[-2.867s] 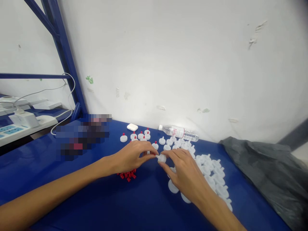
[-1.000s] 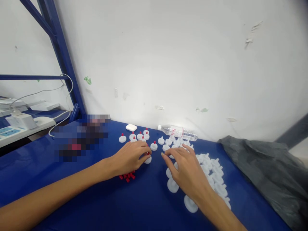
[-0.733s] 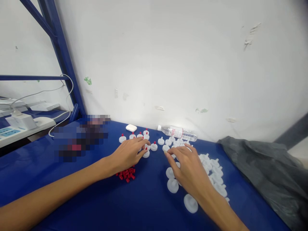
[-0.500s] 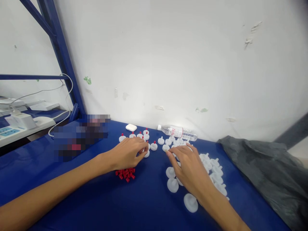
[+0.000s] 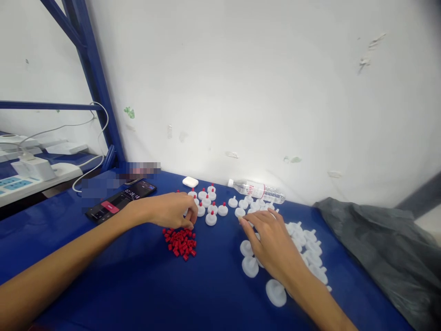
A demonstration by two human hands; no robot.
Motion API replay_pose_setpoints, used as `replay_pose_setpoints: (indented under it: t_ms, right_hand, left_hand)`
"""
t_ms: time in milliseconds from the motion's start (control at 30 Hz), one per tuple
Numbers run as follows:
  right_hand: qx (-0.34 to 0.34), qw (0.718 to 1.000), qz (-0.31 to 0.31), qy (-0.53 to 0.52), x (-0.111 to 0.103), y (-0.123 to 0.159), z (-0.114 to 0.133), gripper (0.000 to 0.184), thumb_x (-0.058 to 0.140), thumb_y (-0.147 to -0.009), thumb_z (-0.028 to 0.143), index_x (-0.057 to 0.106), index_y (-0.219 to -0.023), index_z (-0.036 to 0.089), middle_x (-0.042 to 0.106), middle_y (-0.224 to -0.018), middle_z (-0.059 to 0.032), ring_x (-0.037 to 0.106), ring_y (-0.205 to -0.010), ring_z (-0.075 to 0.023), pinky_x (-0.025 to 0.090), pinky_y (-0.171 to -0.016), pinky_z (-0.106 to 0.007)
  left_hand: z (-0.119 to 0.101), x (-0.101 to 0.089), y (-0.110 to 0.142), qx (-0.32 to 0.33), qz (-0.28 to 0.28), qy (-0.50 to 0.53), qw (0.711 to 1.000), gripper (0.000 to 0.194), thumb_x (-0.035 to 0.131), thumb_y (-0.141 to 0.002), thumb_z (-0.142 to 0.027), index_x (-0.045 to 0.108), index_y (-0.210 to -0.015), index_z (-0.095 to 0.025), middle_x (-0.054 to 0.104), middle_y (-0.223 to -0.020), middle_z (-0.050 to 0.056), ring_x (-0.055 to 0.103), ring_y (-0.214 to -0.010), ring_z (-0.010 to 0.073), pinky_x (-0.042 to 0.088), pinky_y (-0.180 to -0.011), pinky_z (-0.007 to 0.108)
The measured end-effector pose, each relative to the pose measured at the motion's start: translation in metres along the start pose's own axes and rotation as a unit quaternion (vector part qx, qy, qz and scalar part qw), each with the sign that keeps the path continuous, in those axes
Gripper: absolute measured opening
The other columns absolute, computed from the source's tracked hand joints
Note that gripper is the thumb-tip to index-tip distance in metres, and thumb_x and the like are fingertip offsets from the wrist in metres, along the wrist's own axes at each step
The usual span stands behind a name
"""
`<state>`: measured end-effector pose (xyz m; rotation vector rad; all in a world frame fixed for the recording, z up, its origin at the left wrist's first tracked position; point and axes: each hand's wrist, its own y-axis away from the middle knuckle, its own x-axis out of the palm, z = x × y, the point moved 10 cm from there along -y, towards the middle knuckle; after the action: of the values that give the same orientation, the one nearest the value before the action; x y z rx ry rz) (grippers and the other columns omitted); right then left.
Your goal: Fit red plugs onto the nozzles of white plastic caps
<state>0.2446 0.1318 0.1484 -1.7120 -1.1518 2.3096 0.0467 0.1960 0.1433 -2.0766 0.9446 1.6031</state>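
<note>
My left hand (image 5: 175,209) hovers at the far edge of a pile of small red caps (image 5: 181,243). Its fingers are curled together with the thumb, and whatever lies between the tips is hidden. Behind and right of it stand several white disc-shaped pieces with spouts, topped by red caps, the closest being a capped white piece (image 5: 211,219). Over a cluster of uncapped white spouted pieces (image 5: 312,248) lies my right hand (image 5: 270,234), fingers bent and thumb apart. Its thumb tip is beside one white piece (image 5: 240,212); the palm hides others.
A clear plastic bottle (image 5: 257,189) lies along the wall, with a white rounded case (image 5: 190,182) to its left. At left is a phone (image 5: 120,202) showing a timer. A dark grey plastic bag (image 5: 375,248) covers the right side of the blue table (image 5: 144,285).
My left hand has moved left and slightly down, away from the capped white pieces to the red pile. The phone shows more clearly. My right hand stays in nearly the same place.
</note>
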Motion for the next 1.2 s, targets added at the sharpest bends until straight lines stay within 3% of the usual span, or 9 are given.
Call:
replay_pose_setpoints:
  t_ms: [133,433,600,767,867,1000,1100,1200]
  right_hand:
    - [-0.008,1.000,-0.001,-0.006,0.000,0.000,0.003,0.025,0.051,-0.114,0.028,0.073,-0.102,0.030,0.084,-0.095,-0.0042,0.081,-0.098,-0.0305,0.055,-0.112,-0.065]
    - [-0.021,1.000,-0.006,-0.013,-0.001,0.000,0.007,0.026,0.052,-0.115,0.029,0.075,-0.103,0.031,0.084,-0.095,-0.0038,0.081,-0.097,-0.0287,0.057,-0.114,-0.061]
    - [-0.018,0.999,-0.011,-0.029,-0.003,0.000,0.009,0.025,0.052,-0.115,0.028,0.076,-0.109,0.031,0.085,-0.106,-0.0039,0.081,-0.103,-0.0292,0.057,-0.115,-0.062]
    - [-0.025,0.999,0.024,0.026,0.004,-0.006,0.009,0.034,0.046,-0.117,0.034,0.078,-0.127,0.029,0.082,-0.133,-0.0079,0.074,-0.131,-0.0330,0.053,-0.120,-0.067]
    - [-0.031,0.996,0.048,0.069,0.015,-0.017,0.006,0.040,0.044,-0.118,0.035,0.078,-0.135,0.026,0.077,-0.143,-0.0132,0.067,-0.142,-0.0398,0.050,-0.121,-0.073]
    - [-0.049,0.993,0.069,0.079,0.034,-0.038,0.003,0.041,0.044,-0.118,0.035,0.079,-0.135,0.020,0.080,-0.137,-0.0186,0.067,-0.142,-0.0440,0.047,-0.121,-0.075]
    - [-0.066,0.992,0.078,0.074,0.043,-0.053,0.003,0.037,0.047,-0.118,0.034,0.081,-0.123,0.021,0.085,-0.124,-0.0142,0.074,-0.132,-0.0391,0.050,-0.121,-0.068]
    - [-0.076,0.993,0.074,0.060,0.034,-0.062,0.008,0.038,0.043,-0.118,0.029,0.080,-0.114,0.023,0.087,-0.115,-0.0094,0.079,-0.123,-0.0336,0.051,-0.121,-0.063]
  left_hand:
    - [-0.003,0.010,-0.002,-0.011,0.040,-0.021,0.999,0.020,0.077,-0.104,-0.036,0.075,-0.099,-0.017,0.078,-0.094,0.000,0.076,-0.085,0.0186,0.067,-0.083,0.040]
    - [0.003,0.011,-0.004,0.002,0.013,-0.005,1.000,0.025,0.074,-0.106,-0.042,0.073,-0.100,-0.018,0.076,-0.093,0.000,0.073,-0.081,0.0174,0.065,-0.078,0.037]
    - [-0.002,0.002,-0.002,0.009,-0.018,0.001,1.000,0.024,0.075,-0.105,-0.041,0.073,-0.099,-0.018,0.076,-0.095,0.001,0.074,-0.085,0.0189,0.065,-0.083,0.040]
    - [-0.016,-0.014,-0.002,0.043,-0.076,0.045,0.995,0.025,0.073,-0.106,-0.042,0.073,-0.097,-0.019,0.075,-0.091,-0.001,0.071,-0.081,0.0180,0.062,-0.081,0.039]
    - [-0.017,-0.023,-0.007,0.058,-0.140,0.085,0.985,0.027,0.070,-0.107,-0.045,0.074,-0.103,-0.019,0.075,-0.093,0.000,0.070,-0.080,0.0183,0.061,-0.081,0.039]
    - [-0.009,-0.031,-0.009,0.052,-0.234,0.143,0.960,0.025,0.065,-0.107,-0.043,0.076,-0.110,-0.020,0.076,-0.098,0.002,0.067,-0.079,0.0181,0.057,-0.078,0.036]
    - [-0.002,-0.035,-0.003,0.036,-0.290,0.193,0.937,0.022,0.063,-0.104,-0.037,0.077,-0.106,-0.021,0.079,-0.101,0.004,0.063,-0.075,0.0159,0.052,-0.071,0.031]
    - [0.004,-0.038,0.008,0.014,-0.329,0.244,0.912,0.021,0.064,-0.102,-0.039,0.077,-0.101,-0.022,0.079,-0.098,0.002,0.062,-0.071,0.0148,0.049,-0.064,0.028]
